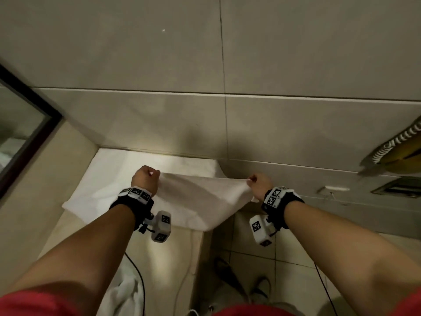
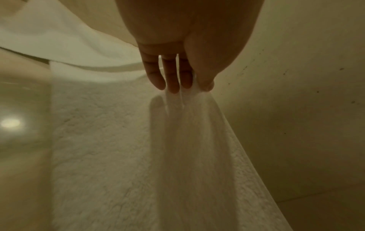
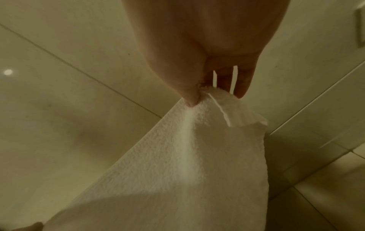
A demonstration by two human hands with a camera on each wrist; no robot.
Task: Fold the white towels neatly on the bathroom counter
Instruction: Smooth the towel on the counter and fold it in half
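Now 2 hands, left hand (image 1: pixel 145 179) and right hand (image 1: pixel 259 184), pinch 1 white towel (image 1: pixel 196 197).

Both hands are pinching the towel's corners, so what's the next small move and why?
Probably carry both corners forward and lay them on the far edge. The left hand and right hand hold the towel lifted, half still flat on the counter.

white towel (image 1: pixel 193 197), beige wall tiles (image 1: pixel 136 53), black-and-white patterned wristbands (image 1: pixel 135 192), red sleeves (image 1: pixel 34 304)

Beige tiled wall (image 1: pixel 136 53) behind. Dark-framed mirror (image 1: pixel 29 124) far left. Coiled cord (image 1: pixel 396 140) upper right. Black cable (image 1: pixel 139 277) over tiled floor (image 1: pixel 284 274).
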